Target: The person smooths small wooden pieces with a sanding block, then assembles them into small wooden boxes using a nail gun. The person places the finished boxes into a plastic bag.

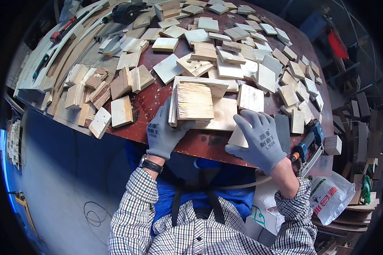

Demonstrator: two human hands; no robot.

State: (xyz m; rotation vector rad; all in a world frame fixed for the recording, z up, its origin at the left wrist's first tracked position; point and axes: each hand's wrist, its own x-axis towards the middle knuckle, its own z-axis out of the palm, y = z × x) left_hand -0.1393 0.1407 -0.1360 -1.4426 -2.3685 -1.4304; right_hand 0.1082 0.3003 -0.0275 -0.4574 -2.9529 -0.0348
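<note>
My left hand [163,132], in a grey glove, is closed on the left side of a small assembly of wooden boards at the near table edge. In it stands a block [195,101] with rough, layered end grain facing up. Thin boards [208,85] border the block on its far and left sides, and a flat board [224,114] lies to its right. My right hand [259,138], also gloved, has its fingers apart and curved over a small pale wood piece [238,137]. That piece is partly hidden under the hand; any contact is unclear.
Many loose wood blocks [200,36] cover the dark red table [157,142]. A blue-and-black power tool [303,148] lies at the right edge, beyond my right wrist. Another black tool [127,13] and long wood strips [64,46] lie far left. A white bag [331,196] hangs low right.
</note>
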